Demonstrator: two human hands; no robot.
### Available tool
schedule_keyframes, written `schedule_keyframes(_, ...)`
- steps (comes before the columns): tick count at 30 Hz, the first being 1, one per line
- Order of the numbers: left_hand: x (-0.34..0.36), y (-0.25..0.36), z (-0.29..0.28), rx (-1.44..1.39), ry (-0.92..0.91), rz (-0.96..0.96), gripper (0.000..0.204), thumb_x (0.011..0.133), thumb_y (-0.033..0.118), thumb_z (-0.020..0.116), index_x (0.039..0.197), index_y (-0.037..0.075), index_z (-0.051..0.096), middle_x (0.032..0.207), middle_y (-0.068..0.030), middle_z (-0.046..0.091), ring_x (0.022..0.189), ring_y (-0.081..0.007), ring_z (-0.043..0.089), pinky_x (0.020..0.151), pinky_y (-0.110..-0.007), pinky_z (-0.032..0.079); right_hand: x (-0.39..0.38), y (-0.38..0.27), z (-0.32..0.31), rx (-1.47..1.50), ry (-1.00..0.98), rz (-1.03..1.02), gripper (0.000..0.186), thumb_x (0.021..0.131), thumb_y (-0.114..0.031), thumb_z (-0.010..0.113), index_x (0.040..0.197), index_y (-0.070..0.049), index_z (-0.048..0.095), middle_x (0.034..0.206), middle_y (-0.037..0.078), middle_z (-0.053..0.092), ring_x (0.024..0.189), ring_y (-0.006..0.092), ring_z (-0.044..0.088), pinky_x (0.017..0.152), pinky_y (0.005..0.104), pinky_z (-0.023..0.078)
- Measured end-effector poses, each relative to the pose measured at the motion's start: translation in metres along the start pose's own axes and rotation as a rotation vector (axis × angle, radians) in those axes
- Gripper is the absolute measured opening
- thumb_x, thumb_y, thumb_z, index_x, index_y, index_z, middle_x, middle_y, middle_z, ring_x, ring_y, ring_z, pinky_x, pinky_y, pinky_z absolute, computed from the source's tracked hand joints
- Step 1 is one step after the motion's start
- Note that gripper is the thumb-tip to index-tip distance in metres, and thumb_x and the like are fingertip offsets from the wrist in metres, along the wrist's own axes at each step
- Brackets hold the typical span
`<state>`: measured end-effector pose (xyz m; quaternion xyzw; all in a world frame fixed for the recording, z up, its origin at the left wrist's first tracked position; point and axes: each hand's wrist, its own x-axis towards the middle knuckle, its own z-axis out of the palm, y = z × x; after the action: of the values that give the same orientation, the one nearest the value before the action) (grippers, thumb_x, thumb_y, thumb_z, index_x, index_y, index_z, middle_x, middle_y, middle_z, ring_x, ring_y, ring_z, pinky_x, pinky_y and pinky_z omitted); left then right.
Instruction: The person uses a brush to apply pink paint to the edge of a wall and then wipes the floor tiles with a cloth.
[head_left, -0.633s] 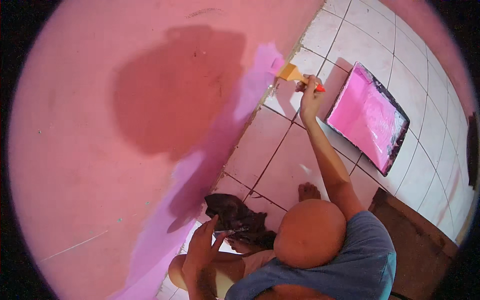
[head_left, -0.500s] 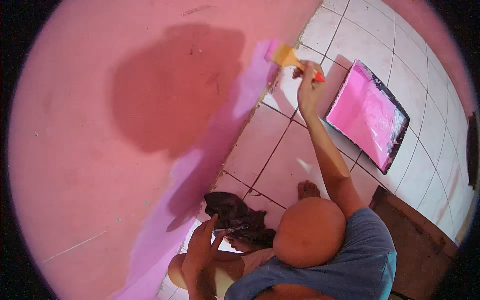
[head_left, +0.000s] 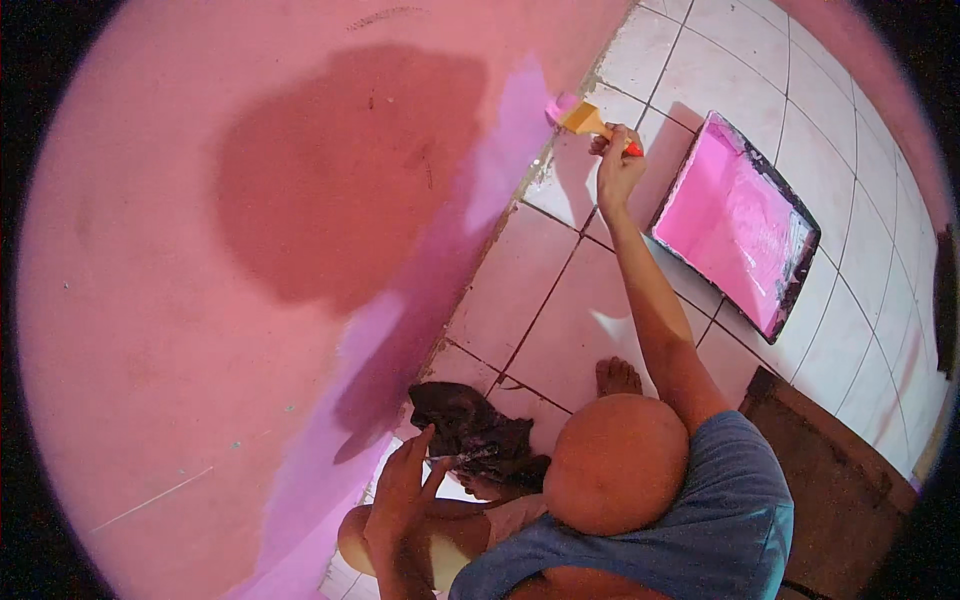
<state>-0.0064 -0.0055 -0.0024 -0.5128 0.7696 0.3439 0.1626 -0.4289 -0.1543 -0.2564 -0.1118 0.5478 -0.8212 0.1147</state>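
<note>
My right hand (head_left: 620, 170) grips a paintbrush (head_left: 585, 119) with a yellow-orange body and a red handle end. Its pink-coated bristles touch the lower edge of the coral-pink wall (head_left: 150, 300), where wall and floor meet. A fresh lilac-pink strip (head_left: 440, 250) runs along the bottom of that wall. To the right of my right hand, a black-edged paint tray (head_left: 735, 225) full of bright pink paint rests on the tiles. My left hand (head_left: 402, 490) is open near my knee, fingers apart, beside a crumpled dark cloth or bag (head_left: 470, 430).
White floor tiles (head_left: 540, 260) with dark joints spread to the right of the wall. A brown board-like slab (head_left: 825, 465) lies at the lower right. My bare foot (head_left: 618, 377) stands on the tiles. Shadows fall over the wall and floor.
The brush in my right hand has moved slightly right and down, from the lilac strip toward the wall's bottom edge. My left hand stays almost where it was.
</note>
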Motion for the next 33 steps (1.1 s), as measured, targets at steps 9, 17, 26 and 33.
schedule_keyframes(9,-0.005,0.000,0.000,0.048,-0.010,-0.038,0.053,0.091,0.028,0.055,0.136,0.006,0.040,0.123,-0.0267,0.052,0.114,-0.0431,0.048,0.098,-0.046,0.039,0.003,-0.002,-0.008,-0.640,-0.128,-0.215,0.030,0.095,-0.028,0.055,0.089,0.000,0.063,0.058,0.002,0.055,0.054,0.0071,0.048,0.051,0.0245,0.041)
schedule_keyframes(17,-0.005,-0.004,0.001,0.076,-0.006,-0.044,0.053,0.090,0.026,0.056,0.136,0.004,0.039,0.121,-0.0259,0.052,0.113,-0.0419,0.049,0.097,-0.046,0.039,0.011,-0.001,0.014,-0.635,-0.246,-0.334,0.030,0.094,-0.026,0.055,0.082,0.000,0.062,0.055,0.005,0.052,0.050,0.0096,0.043,0.048,0.0280,0.038)
schedule_keyframes(26,-0.008,0.001,0.000,0.093,0.031,-0.041,0.053,0.089,0.024,0.059,0.135,0.006,0.041,0.123,-0.0230,0.053,0.113,-0.0399,0.050,0.097,-0.045,0.039,0.025,0.001,0.011,-0.315,-0.150,-0.177,0.030,0.096,-0.026,0.051,0.086,0.000,0.061,0.060,0.000,0.054,0.052,0.0063,0.047,0.047,0.0228,0.038)
schedule_keyframes(33,-0.003,-0.006,0.002,0.107,0.037,0.006,0.052,0.089,0.025,0.058,0.133,0.003,0.041,0.118,-0.0237,0.055,0.106,-0.0415,0.053,0.092,-0.046,0.042,0.033,-0.005,0.024,-0.657,-0.300,-0.323,0.033,0.095,-0.032,0.051,0.086,-0.002,0.061,0.054,0.015,0.049,0.048,0.0168,0.048,0.049,0.0353,0.040)
